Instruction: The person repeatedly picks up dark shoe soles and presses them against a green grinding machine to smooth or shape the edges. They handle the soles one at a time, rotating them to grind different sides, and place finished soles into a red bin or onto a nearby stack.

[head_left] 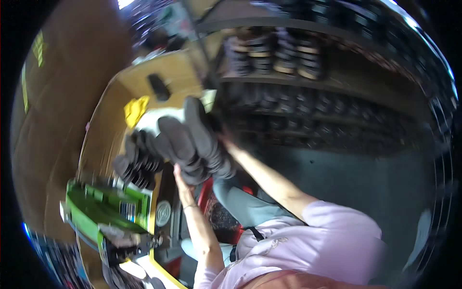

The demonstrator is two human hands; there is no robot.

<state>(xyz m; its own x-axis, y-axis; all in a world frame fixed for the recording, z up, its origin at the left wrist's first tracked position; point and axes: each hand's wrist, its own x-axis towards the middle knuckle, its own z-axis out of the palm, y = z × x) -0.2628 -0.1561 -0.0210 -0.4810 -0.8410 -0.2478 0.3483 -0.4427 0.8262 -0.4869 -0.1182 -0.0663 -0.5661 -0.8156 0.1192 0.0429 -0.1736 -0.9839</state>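
Observation:
Between my two hands is a bulky stack of dark grey shoe soles (204, 137), tilted, with the ends of the soles facing up and away. My left hand (184, 185) presses against its near lower end, fingers partly hidden by the soles. On the far right side my right hand (227, 141) grips the stack, most of its fingers out of sight behind it. Another bundle of dark soles (137, 164) lies just left of the held stack, by the cardboard wall.
A green sewing machine (106, 212) stands at lower left on a yellow-edged table. Cardboard (101, 130) walls the far side, with a yellow cloth (136, 111) and a dark sole-shaped piece (159, 87) there. Racks of shoes (284, 55) stand to the right. A red-edged seat (219, 214) is below.

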